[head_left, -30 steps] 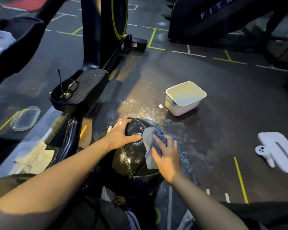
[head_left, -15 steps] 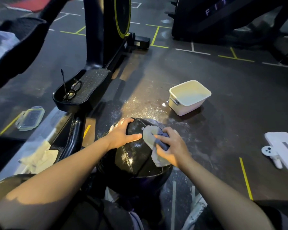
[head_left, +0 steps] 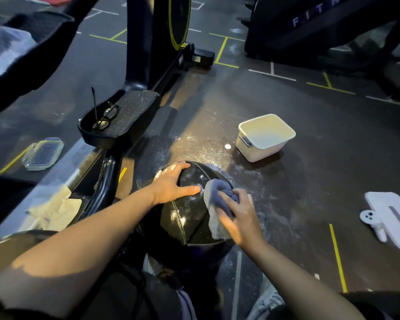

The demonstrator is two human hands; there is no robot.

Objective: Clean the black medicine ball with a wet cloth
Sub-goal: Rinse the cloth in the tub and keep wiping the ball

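Observation:
The black medicine ball (head_left: 185, 218) sits on the dark gym floor just in front of my knees, its surface wet and shiny. My left hand (head_left: 173, 181) lies spread on the ball's upper left side, fingers straight, holding it steady. My right hand (head_left: 238, 215) grips a bunched blue-grey cloth (head_left: 214, 199) and presses it against the ball's right side. The cloth's lower edge hangs down over the ball.
A white tub (head_left: 264, 137) stands on the wet floor beyond the ball. An exercise machine's pedal (head_left: 123, 116) with glasses (head_left: 105, 117) on it is at the left, a clear lid (head_left: 43, 153) and crumpled paper (head_left: 56, 209) beside it. A white device (head_left: 390, 218) lies right.
My right hand has slid the cloth back down the ball's right side after moving it up toward the top. My left hand has stayed in place on the ball.

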